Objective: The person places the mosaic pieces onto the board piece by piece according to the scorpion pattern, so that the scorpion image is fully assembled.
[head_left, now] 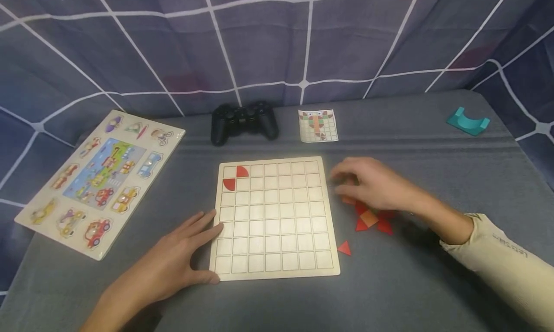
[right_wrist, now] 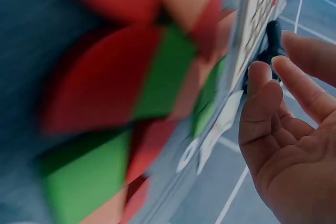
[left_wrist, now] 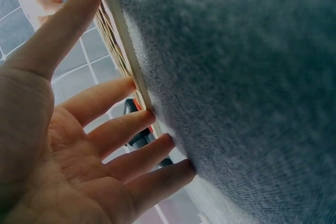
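Observation:
A wooden grid board point(head_left: 279, 276) lies on the grey cloth. Two red quarter-circle pieces point(head_left: 242, 171) fill cells at its upper left corner. My left hand point(head_left: 169, 257) touches the board's left edge, its fingers and thumb spread; the left wrist view shows the fingertips on the rim point(left_wrist: 137, 69). My right hand point(head_left: 374, 183) hovers over a pile of pieces right of the board, partly covering it. In the right wrist view its fingers are loosely bent, nothing visible between them. Red quarter-circles point(right_wrist: 102, 82) and green squares point(right_wrist: 89, 177) lie blurred below.
One red triangle point(head_left: 345, 248) lies apart at the board's right edge. Behind the board are a black game controller point(head_left: 244, 121) and a small patterned card point(head_left: 318, 126). A vehicle peg puzzle point(head_left: 62, 199) lies left; a teal curved stand point(head_left: 469, 122) sits far right.

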`<state>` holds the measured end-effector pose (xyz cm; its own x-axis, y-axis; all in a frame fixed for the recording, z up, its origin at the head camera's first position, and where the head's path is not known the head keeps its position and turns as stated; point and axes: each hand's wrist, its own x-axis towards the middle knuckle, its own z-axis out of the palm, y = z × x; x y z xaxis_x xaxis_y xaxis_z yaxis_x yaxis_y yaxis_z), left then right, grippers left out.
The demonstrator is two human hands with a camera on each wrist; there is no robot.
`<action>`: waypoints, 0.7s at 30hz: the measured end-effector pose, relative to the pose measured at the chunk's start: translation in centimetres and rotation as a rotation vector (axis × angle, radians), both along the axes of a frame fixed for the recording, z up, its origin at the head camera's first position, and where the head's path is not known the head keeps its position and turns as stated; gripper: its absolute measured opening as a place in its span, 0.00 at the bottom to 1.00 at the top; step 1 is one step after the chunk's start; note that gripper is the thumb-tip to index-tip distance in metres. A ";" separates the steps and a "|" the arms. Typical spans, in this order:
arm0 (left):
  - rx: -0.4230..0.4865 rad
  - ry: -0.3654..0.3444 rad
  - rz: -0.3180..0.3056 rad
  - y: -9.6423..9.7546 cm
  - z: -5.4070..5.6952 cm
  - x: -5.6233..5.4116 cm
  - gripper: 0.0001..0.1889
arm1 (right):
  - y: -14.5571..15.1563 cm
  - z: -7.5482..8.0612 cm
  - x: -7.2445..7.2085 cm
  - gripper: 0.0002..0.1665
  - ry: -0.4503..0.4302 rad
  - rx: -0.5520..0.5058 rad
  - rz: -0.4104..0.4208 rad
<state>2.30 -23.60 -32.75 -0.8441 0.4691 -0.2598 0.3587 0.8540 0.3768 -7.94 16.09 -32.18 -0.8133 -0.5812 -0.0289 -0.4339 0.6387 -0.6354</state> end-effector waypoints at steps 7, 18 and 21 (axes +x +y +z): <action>-0.009 -0.016 0.012 0.0 0.0 0.0 0.50 | 2.3 -0.5 -0.5 0.15 0.025 0.044 -0.063; -0.034 -0.042 0.026 0.1 0.1 0.0 0.51 | 2.9 -1.0 -1.5 0.18 0.001 0.108 -0.084; -0.037 -0.047 0.029 0.2 0.1 0.0 0.51 | 2.8 -1.0 -1.7 0.19 -0.011 0.119 -0.082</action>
<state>2.27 -23.43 -32.61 -0.8437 0.4335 -0.3167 0.3157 0.8778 0.3603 -9.59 18.89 -33.21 -0.8569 -0.5052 -0.1028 -0.3711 0.7429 -0.5572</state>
